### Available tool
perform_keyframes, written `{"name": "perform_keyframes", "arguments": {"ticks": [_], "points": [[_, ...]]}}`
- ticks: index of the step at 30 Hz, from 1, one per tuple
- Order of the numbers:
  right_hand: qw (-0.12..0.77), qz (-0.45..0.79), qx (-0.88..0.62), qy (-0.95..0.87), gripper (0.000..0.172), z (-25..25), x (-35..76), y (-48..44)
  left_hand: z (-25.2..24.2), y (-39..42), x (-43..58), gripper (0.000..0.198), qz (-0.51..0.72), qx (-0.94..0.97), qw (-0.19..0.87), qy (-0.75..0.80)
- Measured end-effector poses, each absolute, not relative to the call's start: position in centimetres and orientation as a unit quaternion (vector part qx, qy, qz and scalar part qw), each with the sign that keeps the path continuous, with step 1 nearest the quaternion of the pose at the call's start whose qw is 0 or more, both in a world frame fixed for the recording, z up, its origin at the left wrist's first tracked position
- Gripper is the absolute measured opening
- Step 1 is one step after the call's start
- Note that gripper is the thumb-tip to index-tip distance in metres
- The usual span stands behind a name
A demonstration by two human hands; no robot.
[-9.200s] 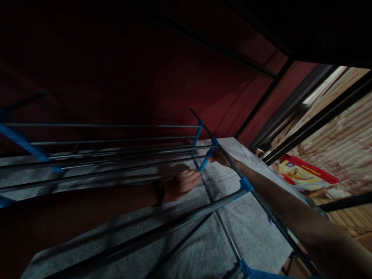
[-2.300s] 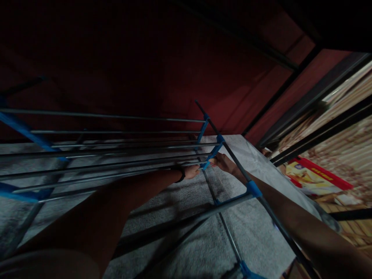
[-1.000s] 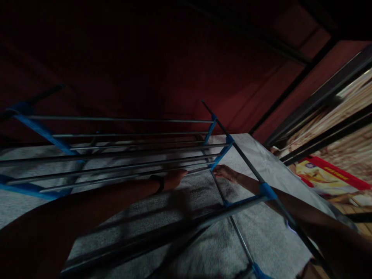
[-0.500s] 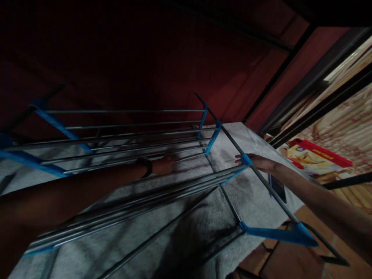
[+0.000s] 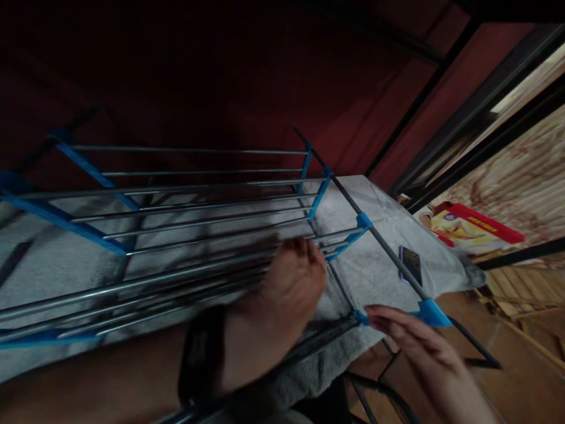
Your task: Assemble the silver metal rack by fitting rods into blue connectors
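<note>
A rack of grey metal rods (image 5: 189, 226) with blue plastic brackets (image 5: 319, 197) stands before me in several tiers. My left hand (image 5: 293, 288), with a black watch (image 5: 203, 356) on its wrist, is over the front group of rods near their right end. Its fingers curl down, and whatever they hold, if anything, is hidden. At the front right corner, my right hand (image 5: 415, 335) is against a blue bracket (image 5: 435, 313), covering its middle. Its fingers are stretched out side by side; the thumb is not clearly visible.
Under the rack lies a grey cloth (image 5: 353, 259), with a phone (image 5: 410, 265) on its right part. A red and yellow box (image 5: 477, 227) stands further right. Behind is a dark red wall (image 5: 198, 76); the tiled floor (image 5: 521, 365) shows at lower right.
My left hand has come back from the rear rods toward me and to the right. My right hand has moved down from the upper blue joint to the front corner bracket. The view has shifted slightly.
</note>
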State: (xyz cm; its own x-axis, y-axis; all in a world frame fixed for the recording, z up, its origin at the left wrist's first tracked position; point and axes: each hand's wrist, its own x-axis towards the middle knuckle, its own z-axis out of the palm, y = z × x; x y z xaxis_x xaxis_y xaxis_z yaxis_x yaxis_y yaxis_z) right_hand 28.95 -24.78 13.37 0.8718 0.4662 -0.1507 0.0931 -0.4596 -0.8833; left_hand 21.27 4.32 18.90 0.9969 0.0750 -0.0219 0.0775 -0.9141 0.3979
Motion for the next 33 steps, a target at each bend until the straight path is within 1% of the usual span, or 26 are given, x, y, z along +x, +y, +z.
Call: {"name": "perform_keyframes", "arguments": {"ticks": [1,3,5,7,9,12,15,19,24,28,33], "points": [[0.492,0.19,-0.828,-0.189,0.039,10.6,28.6,-23.6,18.4,2.1,20.5,0.049,0.006,0.986,0.168,0.017],[0.496,0.142,-0.831,-0.208,0.037,5.5,29.2,-20.8,16.7,-0.7,19.4,0.05,-0.037,0.99,0.133,0.024],[0.515,0.097,-0.83,-0.19,0.039,1.4,31.2,-18.4,13.8,-1.4,19.1,0.047,-0.062,0.987,0.137,0.052],[0.527,0.077,-0.831,-0.161,0.043,-1.5,33.5,-16.6,10.2,-0.6,19.6,0.045,-0.049,0.984,0.161,0.055],[0.532,0.068,-0.833,-0.132,0.048,-3.3,35.5,-15.4,6.3,0.8,20.6,0.05,-0.029,0.985,0.158,0.066],[0.542,0.074,-0.826,-0.139,0.053,-4.5,37.5,-13.7,1.6,2.6,22.7,0.058,-0.022,0.98,0.168,0.104],[0.554,0.087,-0.81,-0.174,0.053,-4.9,38.4,-12.5,-0.4,3.6,24.8,0.057,-0.037,0.972,0.191,0.134],[0.546,0.084,-0.814,-0.179,0.05,-5.3,38.9,-12.3,-0.6,4.5,26.6,0.045,-0.051,0.964,0.236,0.116],[0.535,0.09,-0.821,-0.177,0.049,-5.7,39.4,-12.8,-0.9,5.1,27.0,0.039,-0.051,0.948,0.29,0.119],[0.543,0.118,-0.814,-0.171,0.05,-5.9,39.7,-13.0,-1.3,4.9,26.8,0.037,-0.063,0.942,0.303,0.133],[0.529,0.113,-0.824,-0.171,0.051,-5.9,39.8,-13.0,-1.4,4.7,26.7,0.038,-0.052,0.942,0.299,0.147]]}}
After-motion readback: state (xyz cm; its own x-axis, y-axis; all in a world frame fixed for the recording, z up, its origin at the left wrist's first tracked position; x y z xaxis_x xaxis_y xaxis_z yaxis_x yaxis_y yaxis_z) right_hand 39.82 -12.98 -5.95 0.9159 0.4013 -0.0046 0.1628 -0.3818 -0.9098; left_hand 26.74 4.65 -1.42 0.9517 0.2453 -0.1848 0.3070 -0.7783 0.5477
